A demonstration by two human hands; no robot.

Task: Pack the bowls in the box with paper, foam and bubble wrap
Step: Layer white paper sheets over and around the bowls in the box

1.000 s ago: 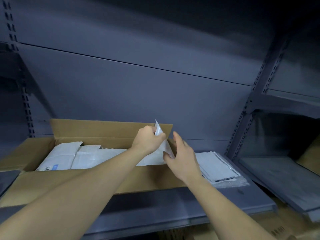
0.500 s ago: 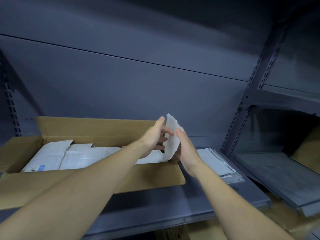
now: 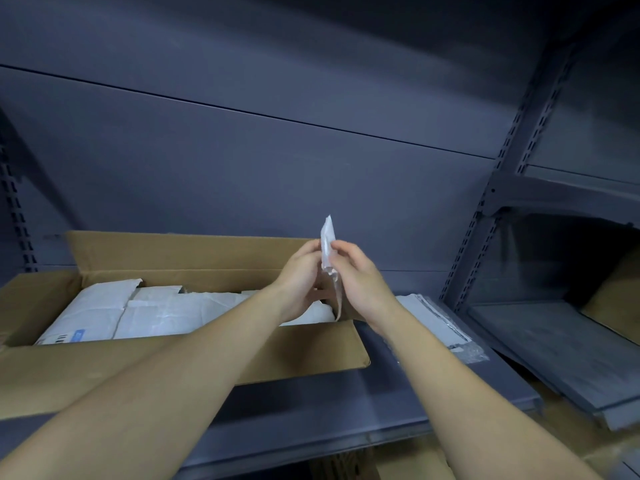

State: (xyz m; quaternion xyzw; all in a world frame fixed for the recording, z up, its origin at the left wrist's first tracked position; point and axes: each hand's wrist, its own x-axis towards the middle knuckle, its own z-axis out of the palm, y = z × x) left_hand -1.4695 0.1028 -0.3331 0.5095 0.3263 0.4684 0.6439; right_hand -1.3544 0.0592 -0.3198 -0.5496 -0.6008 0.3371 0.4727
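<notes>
Pinching white sheet, left hand, right hand, barcode label unreadable

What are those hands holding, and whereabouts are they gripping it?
A thin white sheet, paper or foam, seen edge-on. The left hand and right hand pinch it near its upper end; its tip pokes above them.

Dim, bluish light here over a dark grey metal back panel, one thin seam running across it. Slotted uprights frame the bay, a grey shelf runs below, and a neighbouring bay sits to the right.
</notes>
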